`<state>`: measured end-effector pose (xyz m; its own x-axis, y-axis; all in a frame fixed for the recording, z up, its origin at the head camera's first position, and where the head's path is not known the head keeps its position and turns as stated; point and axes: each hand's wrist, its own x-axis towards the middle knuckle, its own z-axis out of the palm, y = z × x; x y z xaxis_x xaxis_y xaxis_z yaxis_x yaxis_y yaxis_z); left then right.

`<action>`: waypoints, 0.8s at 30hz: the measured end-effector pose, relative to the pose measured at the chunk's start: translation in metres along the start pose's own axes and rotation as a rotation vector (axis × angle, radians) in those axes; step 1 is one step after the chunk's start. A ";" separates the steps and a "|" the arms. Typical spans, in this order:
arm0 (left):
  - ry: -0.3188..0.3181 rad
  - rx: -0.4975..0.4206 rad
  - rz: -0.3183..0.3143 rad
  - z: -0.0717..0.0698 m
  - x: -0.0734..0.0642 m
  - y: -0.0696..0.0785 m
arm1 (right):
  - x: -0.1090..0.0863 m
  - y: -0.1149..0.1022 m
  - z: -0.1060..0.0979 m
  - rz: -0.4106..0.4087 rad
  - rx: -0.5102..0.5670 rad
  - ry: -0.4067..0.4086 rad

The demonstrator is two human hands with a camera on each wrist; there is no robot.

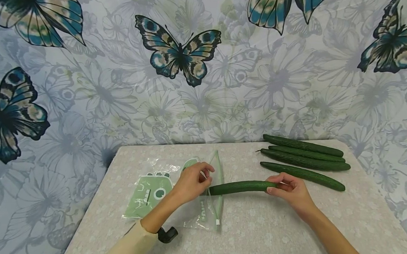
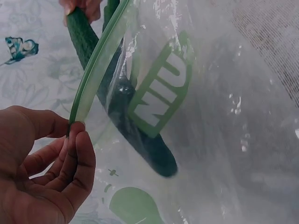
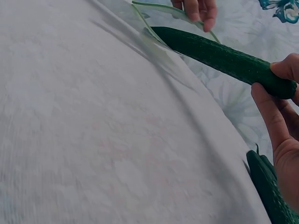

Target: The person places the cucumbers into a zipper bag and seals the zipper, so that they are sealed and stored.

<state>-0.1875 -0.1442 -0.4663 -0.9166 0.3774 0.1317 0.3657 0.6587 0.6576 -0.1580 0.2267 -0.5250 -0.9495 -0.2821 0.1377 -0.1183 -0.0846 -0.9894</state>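
A clear zip bag [image 1: 191, 215] with green print lies on the table, its green-edged mouth facing right and held apart. My left hand [image 1: 192, 182] pinches the upper rim of that mouth between thumb and fingers, as the left wrist view [image 2: 46, 163] shows close up. In my right hand [image 1: 292, 192] is one end of a cucumber [image 1: 242, 187], gripped between thumb and fingers. The cucumber's far end is inside the bag, seen through the plastic behind the "NIU" label [image 2: 159, 88]. Most of its length is still outside, between the two hands.
Several more cucumbers [image 1: 303, 160] lie side by side at the back right of the table [image 1: 260, 231], just beyond my right hand. A zip slider [image 1: 217, 222] sits at the near end of the bag's mouth. Behind the table hangs a butterfly-patterned cloth [image 1: 204, 111].
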 end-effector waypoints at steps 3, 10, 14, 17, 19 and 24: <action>0.001 -0.028 0.009 0.002 0.001 0.002 | 0.004 0.004 0.009 -0.014 0.020 -0.017; 0.005 -0.093 0.013 0.006 0.006 0.009 | 0.010 0.011 0.029 -0.011 0.058 -0.034; 0.006 -0.140 0.008 0.008 0.009 0.013 | 0.013 0.013 0.038 -0.015 0.061 -0.038; 0.009 -0.172 0.008 0.010 0.011 0.015 | 0.016 0.015 0.044 -0.018 0.069 -0.052; 0.012 -0.194 0.011 0.011 0.012 0.017 | 0.018 0.016 0.047 -0.020 0.076 -0.064; 0.025 -0.213 0.010 0.012 0.015 0.020 | 0.023 0.017 0.058 -0.014 0.076 -0.074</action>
<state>-0.1919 -0.1174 -0.4605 -0.9177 0.3656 0.1555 0.3350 0.5016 0.7976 -0.1653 0.1633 -0.5358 -0.9235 -0.3501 0.1570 -0.1060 -0.1605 -0.9813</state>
